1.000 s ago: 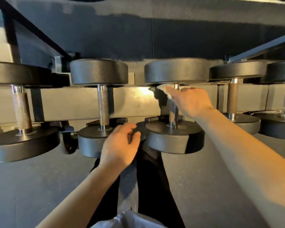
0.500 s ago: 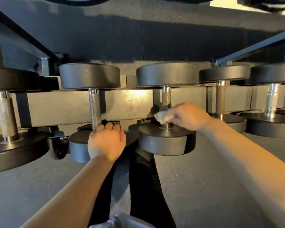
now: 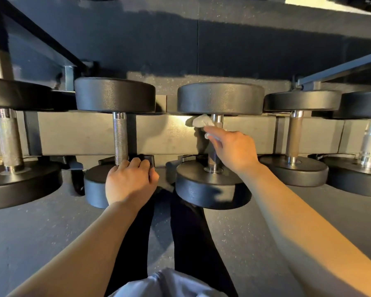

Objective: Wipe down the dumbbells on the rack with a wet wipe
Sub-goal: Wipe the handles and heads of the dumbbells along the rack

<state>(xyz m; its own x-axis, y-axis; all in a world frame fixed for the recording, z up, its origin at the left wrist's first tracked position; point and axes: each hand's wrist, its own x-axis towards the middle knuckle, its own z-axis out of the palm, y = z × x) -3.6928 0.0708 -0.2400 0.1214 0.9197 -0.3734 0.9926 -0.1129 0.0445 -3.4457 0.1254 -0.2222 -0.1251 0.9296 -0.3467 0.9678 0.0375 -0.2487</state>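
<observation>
Right hand (image 3: pixel 234 148) pinching wet wipe (image 3: pixel 202 122) against far end of centre dumbbell handle (image 3: pixel 215 142), left hand (image 3: pixel 129 182) curled on neighbouring dumbbell (image 3: pixel 116 133); remaining dumbbells apparently unwiped.

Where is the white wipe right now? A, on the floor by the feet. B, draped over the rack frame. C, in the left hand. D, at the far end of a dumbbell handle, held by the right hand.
D: the right hand pinches the wet wipe against the handle just under the far weight head.
</observation>
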